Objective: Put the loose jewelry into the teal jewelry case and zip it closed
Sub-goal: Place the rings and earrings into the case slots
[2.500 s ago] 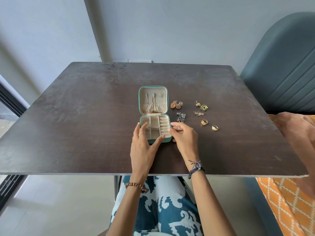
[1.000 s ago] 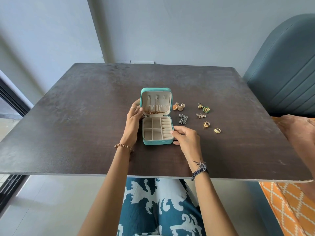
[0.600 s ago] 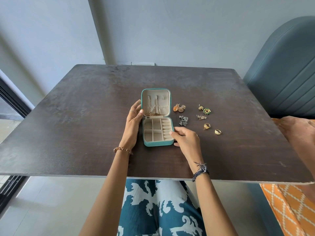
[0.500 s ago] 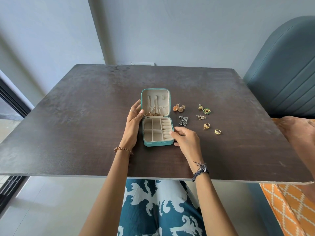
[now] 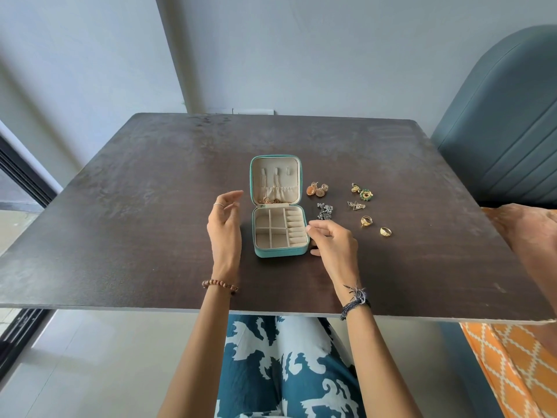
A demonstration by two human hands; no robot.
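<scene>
The teal jewelry case (image 5: pixel 278 252) lies open mid-table on the dark table (image 5: pixel 150 221), its lid (image 5: pixel 275 176) folded back and a gold chain (image 5: pixel 271 201) in the lid pocket. The cream compartments look bare. My left hand (image 5: pixel 224 224) hovers just left of the case, fingers relaxed, touching nothing. My right hand (image 5: pixel 331 245) has curled fingers pinching the case's right edge. Loose to the right lie orange-gold earrings (image 5: pixel 317 189), a silver cluster (image 5: pixel 325 211), green earrings (image 5: pixel 363 193), small pale earrings (image 5: pixel 355 205) and two gold rings (image 5: pixel 366 221) (image 5: pixel 385 231).
A teal padded chair (image 5: pixel 497 131) stands behind the table's right corner. Brown and orange patterned cloth (image 5: pixel 512 357) overlaps the table's right edge. The near table edge (image 5: pixel 271 311) runs across my forearms. A dark window frame (image 5: pixel 21 176) is at the left.
My left hand has let go of the lid's left side and drawn back a little to the left. The right hand stays at the case's right edge. The case and jewelry have not moved.
</scene>
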